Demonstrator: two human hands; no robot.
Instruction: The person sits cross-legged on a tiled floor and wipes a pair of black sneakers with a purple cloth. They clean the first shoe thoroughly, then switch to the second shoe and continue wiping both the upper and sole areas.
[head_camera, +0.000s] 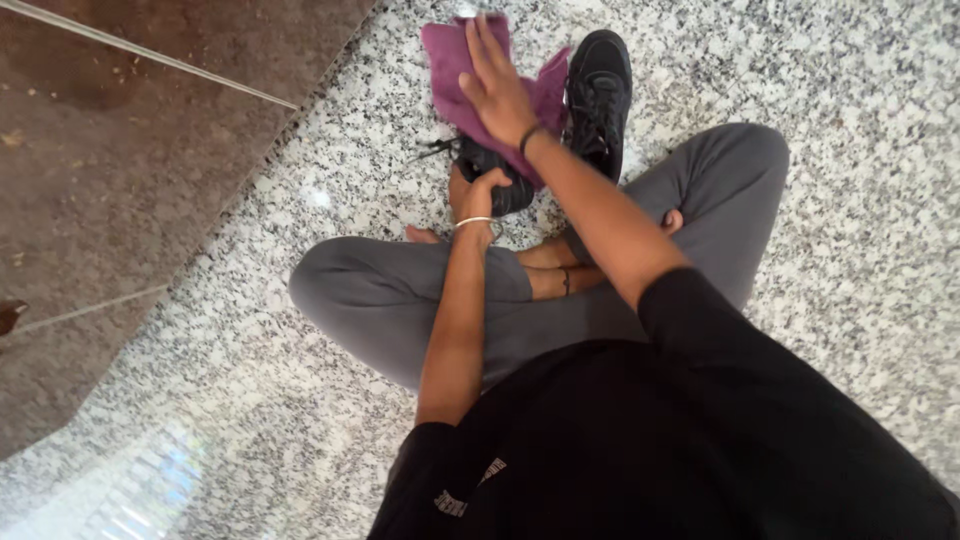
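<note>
Person seated cross-legged on speckled granite floor (800, 300); two black shoes in front of the knees.

Left hand (483, 195): fingers curled closed around the heel end of the near shoe (490, 165), pinning it against the floor. Silver bangle at the wrist.

Right hand (495, 85): flat, fingers extended and slightly spread, palm pressed down on a purple cloth (450, 70). Not a pinch grip; the cloth is trapped under the palm. Dark band at the wrist.

Cloth drapes over the near shoe's upper and spills onto the floor beyond it. Most of that shoe is hidden beneath; a lace shows at its left edge.

Second shoe (600, 90) lies just right of the cloth, untouched, sole edge toward the right knee.

Handling, judged:
- Shoe: light, sole stiff, upper soft and yielding. Likely to skate on polished stone, so the heel hold looks the right anchor (the collar gives fingers a firm rim).
- Cloth: limp, light, bunches easily; best kept under a flat palm or gathered in the fingers.
- Whether the cloth is damp: probably not, but cannot tell at this resolution.
</note>
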